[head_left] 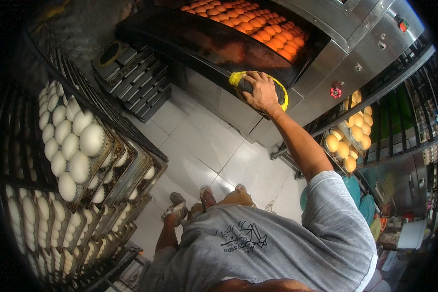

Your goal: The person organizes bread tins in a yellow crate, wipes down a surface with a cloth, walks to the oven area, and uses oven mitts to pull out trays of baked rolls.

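Note:
My right hand (263, 91) reaches forward and presses a black pad with a yellow edge (283, 92) against the dark front edge of an oven door, its fingers bent over the pad. The oven door (219, 46) is lowered, and rows of eggs (258, 24) glow orange inside the oven. Low at my left side, my left hand (175, 210) is closed around something greyish and crumpled that I cannot make out. Stacked trays of white eggs (70, 141) stand on a rack to the left of that hand.
Dark stacked trays or racks (136, 80) stand by the wall left of the oven. The metal oven front carries a red valve knob (336, 90). On the right, a black rack (404, 121) holds trays of brownish eggs (350, 136). Teal lids or basins (353, 190) sit behind my right arm. Pale floor tiles (190, 146) lie between.

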A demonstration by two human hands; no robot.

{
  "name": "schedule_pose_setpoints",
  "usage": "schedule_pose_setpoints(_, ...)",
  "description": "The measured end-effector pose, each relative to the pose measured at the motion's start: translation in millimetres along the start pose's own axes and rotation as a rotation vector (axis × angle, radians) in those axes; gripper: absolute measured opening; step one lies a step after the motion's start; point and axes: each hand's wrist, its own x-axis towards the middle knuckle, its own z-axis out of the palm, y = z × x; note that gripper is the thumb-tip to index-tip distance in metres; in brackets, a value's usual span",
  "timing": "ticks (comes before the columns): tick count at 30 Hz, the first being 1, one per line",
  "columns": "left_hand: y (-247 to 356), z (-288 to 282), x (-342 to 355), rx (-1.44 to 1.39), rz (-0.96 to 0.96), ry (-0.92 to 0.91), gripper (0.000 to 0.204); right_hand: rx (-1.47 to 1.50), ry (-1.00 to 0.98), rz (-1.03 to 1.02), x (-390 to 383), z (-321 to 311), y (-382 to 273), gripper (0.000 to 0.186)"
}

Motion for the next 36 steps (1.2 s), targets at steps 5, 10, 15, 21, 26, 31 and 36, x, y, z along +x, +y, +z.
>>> schedule_pose_setpoints(5,34,-24,1,-0.130,-0.138,0.010,0.040,0.011,-0.007,0.011,-2,2,0,0.054)
schedule_pose_setpoints(10,27,-23,1,-0.195,-0.115,0.101,0.040,0.025,0.001,0.027,-5,1,1,0.053)
schedule_pose_setpoints(15,30,-15,19,-0.101,-0.018,0.081,0.041,0.026,-0.010,0.121,9,9,9,0.061)
schedule_pose_setpoints(21,41,-17,40,-0.038,0.004,0.084,0.043,0.058,-0.176,0.263,26,4,19,0.089)
schedule_pose_setpoints(26,39,-8,60,-0.006,0.034,0.065,0.044,0.062,-0.194,0.325,27,9,34,0.088)
schedule_pose_setpoints(31,22,8,53,-0.012,0.045,0.069,0.046,0.053,-0.143,0.253,37,19,23,0.079)
schedule_pose_setpoints(36,13,13,25,0.021,0.078,0.013,0.047,0.025,-0.079,0.274,25,25,38,0.069)
